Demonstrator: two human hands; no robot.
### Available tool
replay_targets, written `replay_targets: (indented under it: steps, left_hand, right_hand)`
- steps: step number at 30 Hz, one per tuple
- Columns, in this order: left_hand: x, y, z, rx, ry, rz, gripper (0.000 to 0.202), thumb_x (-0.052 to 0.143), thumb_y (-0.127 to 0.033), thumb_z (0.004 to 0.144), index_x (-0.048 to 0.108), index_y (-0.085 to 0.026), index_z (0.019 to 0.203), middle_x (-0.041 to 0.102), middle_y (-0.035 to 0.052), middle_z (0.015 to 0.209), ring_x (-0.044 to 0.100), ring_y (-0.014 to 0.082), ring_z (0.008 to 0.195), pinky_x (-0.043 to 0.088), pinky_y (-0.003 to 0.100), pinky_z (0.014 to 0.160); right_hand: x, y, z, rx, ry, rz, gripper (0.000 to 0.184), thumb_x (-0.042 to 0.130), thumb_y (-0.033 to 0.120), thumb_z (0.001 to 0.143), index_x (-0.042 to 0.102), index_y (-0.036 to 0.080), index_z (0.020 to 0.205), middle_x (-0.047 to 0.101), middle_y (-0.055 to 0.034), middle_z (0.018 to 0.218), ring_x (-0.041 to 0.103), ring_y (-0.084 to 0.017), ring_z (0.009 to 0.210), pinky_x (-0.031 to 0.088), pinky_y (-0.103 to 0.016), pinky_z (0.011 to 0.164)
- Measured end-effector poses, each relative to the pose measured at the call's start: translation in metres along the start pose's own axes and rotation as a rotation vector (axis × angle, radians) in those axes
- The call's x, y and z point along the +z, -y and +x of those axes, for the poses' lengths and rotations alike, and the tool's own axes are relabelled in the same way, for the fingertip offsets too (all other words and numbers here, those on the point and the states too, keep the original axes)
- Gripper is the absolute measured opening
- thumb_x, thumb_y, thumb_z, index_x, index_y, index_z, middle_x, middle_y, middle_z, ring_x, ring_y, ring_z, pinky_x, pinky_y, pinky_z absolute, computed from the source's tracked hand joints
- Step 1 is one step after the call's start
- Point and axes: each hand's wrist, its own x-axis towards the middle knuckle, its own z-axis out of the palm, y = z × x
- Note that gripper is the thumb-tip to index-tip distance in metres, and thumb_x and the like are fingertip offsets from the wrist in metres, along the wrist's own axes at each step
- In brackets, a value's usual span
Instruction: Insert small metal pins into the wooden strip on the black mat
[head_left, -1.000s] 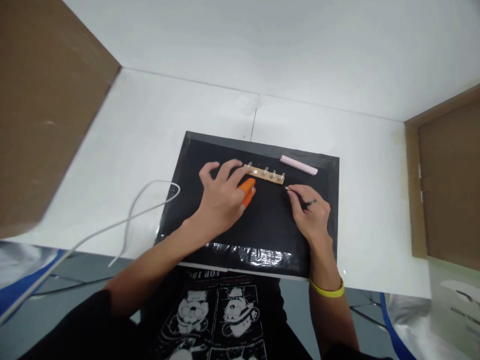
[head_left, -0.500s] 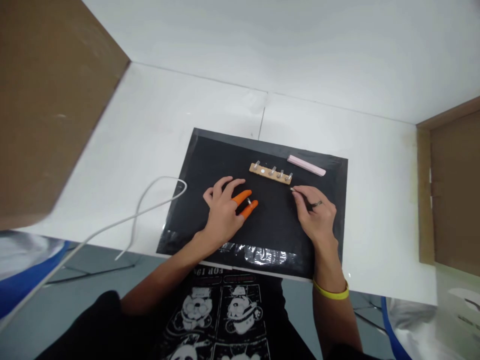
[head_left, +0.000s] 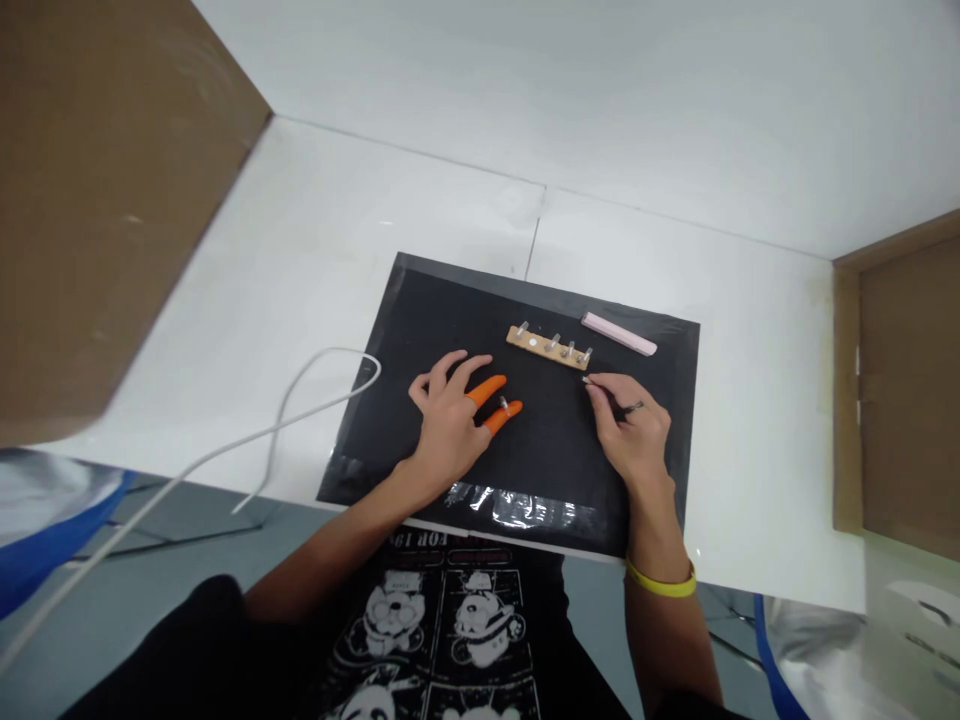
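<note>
My left hand (head_left: 452, 425) rests low over the black mat (head_left: 420, 310), orange finger covers on its thumb and index finger. Between those two fingertips is a small clear tube-like piece (head_left: 505, 405), tilted and against the thumb. The other fingers are spread. At the right, my right hand (head_left: 634, 420) pinches a thin small piece with a pale tip (head_left: 587, 379); the fingers hide the rest of it. Just beyond that tip lies a tan strip (head_left: 541, 346) with several small clear pieces standing along it and one white round spot.
A pink bar-shaped object (head_left: 619, 334) lies behind the strip on the mat. A white cable (head_left: 300, 420) loops over the mat's left edge and the white table (head_left: 225, 330). Brown panels (head_left: 112, 200) stand at the left and right sides.
The clear piece between my left fingertips has changed its tilt and sits nearer the thumb. My right hand keeps its pinch. The whole view has shifted slightly.
</note>
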Motion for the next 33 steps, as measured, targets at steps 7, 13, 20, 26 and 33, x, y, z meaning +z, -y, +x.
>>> replay_targets:
  steps: [7, 13, 20, 26, 33]
  left_hand:
    - [-0.003, -0.003, 0.002, -0.08, 0.013, 0.021, 0.033, 0.084, -0.039, 0.083, 0.075, -0.023, 0.111, 0.061, 0.0128, 0.142, 0.045, 0.0413, 0.138, 0.033, 0.057, 0.098]
    - [-0.004, -0.002, -0.004, -0.09, -0.02, -0.027, 0.023, 0.085, -0.038, 0.082, 0.078, -0.025, 0.098, 0.066, 0.0098, 0.138, 0.048, 0.0397, 0.136, 0.033, 0.057, 0.099]
    - [-0.002, 0.001, -0.01, -0.045, -0.029, -0.02, 0.011, 0.079, -0.031, 0.088, 0.079, -0.026, 0.097, 0.067, 0.008, 0.137, 0.05, 0.0375, 0.135, 0.032, 0.055, 0.098]
    - [-0.003, 0.001, -0.006, -0.045, -0.005, -0.026, 0.005, 0.078, -0.03, 0.089, 0.081, -0.028, 0.093, 0.067, 0.0064, 0.138, 0.049, 0.0371, 0.135, 0.031, 0.056, 0.099]
    - [-0.005, 0.001, 0.006, -0.03, 0.059, -0.032, 0.006, 0.077, -0.03, 0.09, 0.082, -0.032, 0.092, 0.065, 0.0063, 0.14, 0.046, 0.0375, 0.138, 0.03, 0.059, 0.101]
  right_hand:
    - [0.001, 0.0, 0.0, -0.005, 0.015, 0.005, 0.013, 0.063, 0.017, 0.097, 0.071, 0.021, 0.106, 0.075, -0.004, 0.099, 0.071, -0.016, 0.09, 0.058, -0.031, 0.086]
    - [0.002, -0.001, 0.0, -0.006, 0.014, 0.003, 0.013, 0.063, 0.018, 0.097, 0.071, 0.021, 0.106, 0.075, -0.0041, 0.099, 0.071, -0.017, 0.09, 0.058, -0.031, 0.084]
    - [0.002, 0.0, 0.0, -0.014, 0.011, 0.012, 0.012, 0.063, 0.018, 0.097, 0.072, 0.021, 0.105, 0.075, -0.0042, 0.098, 0.072, -0.016, 0.09, 0.058, -0.03, 0.084]
    - [0.002, 0.0, -0.001, -0.015, 0.012, 0.012, 0.013, 0.062, 0.018, 0.097, 0.072, 0.022, 0.106, 0.075, -0.0041, 0.099, 0.072, -0.017, 0.091, 0.058, -0.031, 0.085]
    - [0.002, -0.001, -0.001, -0.006, 0.012, 0.018, 0.013, 0.062, 0.02, 0.098, 0.072, 0.022, 0.105, 0.075, -0.0043, 0.099, 0.072, -0.017, 0.091, 0.058, -0.031, 0.086]
